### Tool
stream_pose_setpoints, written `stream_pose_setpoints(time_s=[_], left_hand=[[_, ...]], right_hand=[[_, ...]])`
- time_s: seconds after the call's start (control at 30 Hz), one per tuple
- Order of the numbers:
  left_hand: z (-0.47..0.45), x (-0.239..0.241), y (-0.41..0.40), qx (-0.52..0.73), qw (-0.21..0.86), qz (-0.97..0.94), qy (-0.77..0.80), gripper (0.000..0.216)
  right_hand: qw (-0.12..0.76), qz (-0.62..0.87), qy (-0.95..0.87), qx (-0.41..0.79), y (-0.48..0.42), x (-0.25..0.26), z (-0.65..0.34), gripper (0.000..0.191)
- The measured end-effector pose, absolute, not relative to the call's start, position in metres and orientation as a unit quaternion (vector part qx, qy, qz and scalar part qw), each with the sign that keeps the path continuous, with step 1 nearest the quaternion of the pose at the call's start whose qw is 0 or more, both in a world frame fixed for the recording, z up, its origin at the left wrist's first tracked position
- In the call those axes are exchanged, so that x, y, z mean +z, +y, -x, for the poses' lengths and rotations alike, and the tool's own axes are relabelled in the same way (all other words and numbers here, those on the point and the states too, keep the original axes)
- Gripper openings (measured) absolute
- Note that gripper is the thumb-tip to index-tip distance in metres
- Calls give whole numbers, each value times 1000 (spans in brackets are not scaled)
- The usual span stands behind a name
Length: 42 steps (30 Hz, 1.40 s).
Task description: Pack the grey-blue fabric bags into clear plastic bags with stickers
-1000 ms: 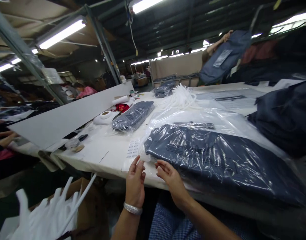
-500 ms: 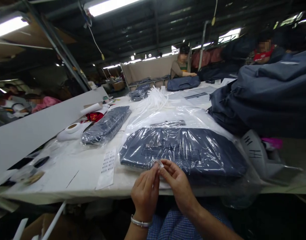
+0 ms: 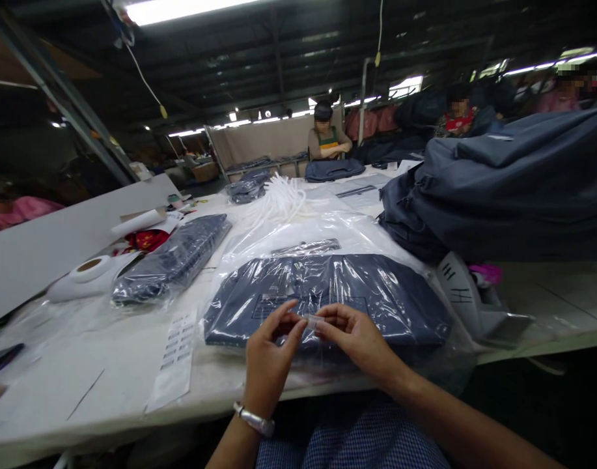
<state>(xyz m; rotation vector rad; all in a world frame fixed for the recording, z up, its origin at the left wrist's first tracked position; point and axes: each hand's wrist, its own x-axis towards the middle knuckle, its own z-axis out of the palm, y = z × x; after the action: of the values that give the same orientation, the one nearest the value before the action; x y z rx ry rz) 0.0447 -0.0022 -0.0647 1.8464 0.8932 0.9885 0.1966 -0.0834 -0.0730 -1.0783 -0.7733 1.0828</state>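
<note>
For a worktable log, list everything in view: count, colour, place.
Table: one, white, centre
Wrapped bag: one, dark blue, front centre
Wrapped bundles: at least two, dark blue, left, back
Strips: many, white, centre
Label sheet: one, white, left
Roll: one, white, left
Crumpled item: one, red, beyond roll
Unwrapped pile: count unclear, dark blue, right
Marked piece: one, grey, below pile
Small bright item: one, pink, right
Panel: one, white, left
People: at least four, mixed clothing, background
Ceiling lights: several, white, top
Small piece: one, see-through, centre
Checked garment: one, blue, bottom
Left hand: one, silver bracelet, at small piece
Right hand: one, bare, at small piece
</note>
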Motion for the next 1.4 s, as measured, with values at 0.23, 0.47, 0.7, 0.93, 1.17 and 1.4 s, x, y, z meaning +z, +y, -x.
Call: stream_pose_setpoints(time_s=[0.23, 0.47, 0.7, 0.93, 1.17, 1.4], left_hand=[[-82, -50, 36, 403, 515, -684, 322, 47], [-110, -75, 88, 364, 519, -696, 337, 53], [-118, -93, 124, 280, 374, -802, 373, 42], [-122, -101, 130, 223, 307, -842, 384, 44], [-124, -105, 131, 195, 274, -857, 389, 43], [-124, -108, 128, 173, 242, -869, 395, 44]], right_hand=[[617, 478, -339, 525, -47, -46, -236, 33], [525, 607, -405, 437, 9, -66, -273, 18], [407, 718, -504, 257, 44, -94, -289, 37], [310, 763, -541, 171, 43, -94, -285, 32], [303, 772, -534, 165, 42, -101, -286, 31], [280, 777, -537, 172, 41, -104, -283, 30]])
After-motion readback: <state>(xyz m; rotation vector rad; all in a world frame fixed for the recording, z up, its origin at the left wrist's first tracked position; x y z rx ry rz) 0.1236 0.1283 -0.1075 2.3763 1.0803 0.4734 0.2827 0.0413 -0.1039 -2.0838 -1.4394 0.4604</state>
